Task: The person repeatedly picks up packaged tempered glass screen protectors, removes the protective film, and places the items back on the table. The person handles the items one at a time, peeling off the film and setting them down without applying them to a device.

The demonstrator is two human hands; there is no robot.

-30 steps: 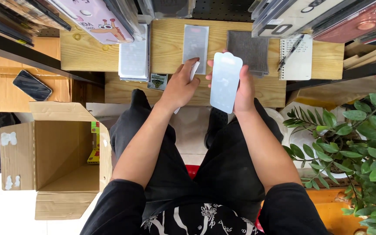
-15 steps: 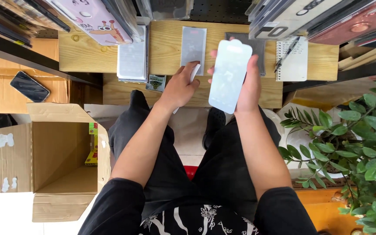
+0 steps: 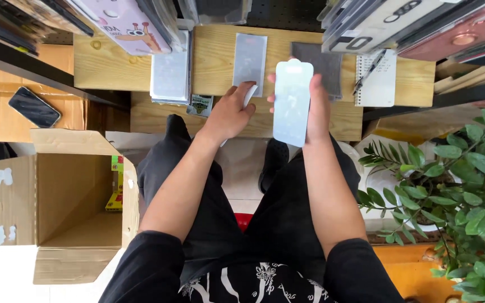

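My right hand [image 3: 316,109] is closed round the edges of a pale, phone-shaped screen protector [image 3: 292,102], holding it upright above the front edge of the wooden table [image 3: 214,59]. My left hand [image 3: 232,112] rests beside it at the table edge, fingers curled round a small white strip [image 3: 249,95]. An open cardboard box [image 3: 57,205] sits on the floor to my left.

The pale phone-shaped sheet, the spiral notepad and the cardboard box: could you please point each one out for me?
sheet [image 3: 292,104], head view, middle of its face, held in the right hand.
notepad [image 3: 378,84], head view, blank page.
box [image 3: 15,199], head view, outer side wall.
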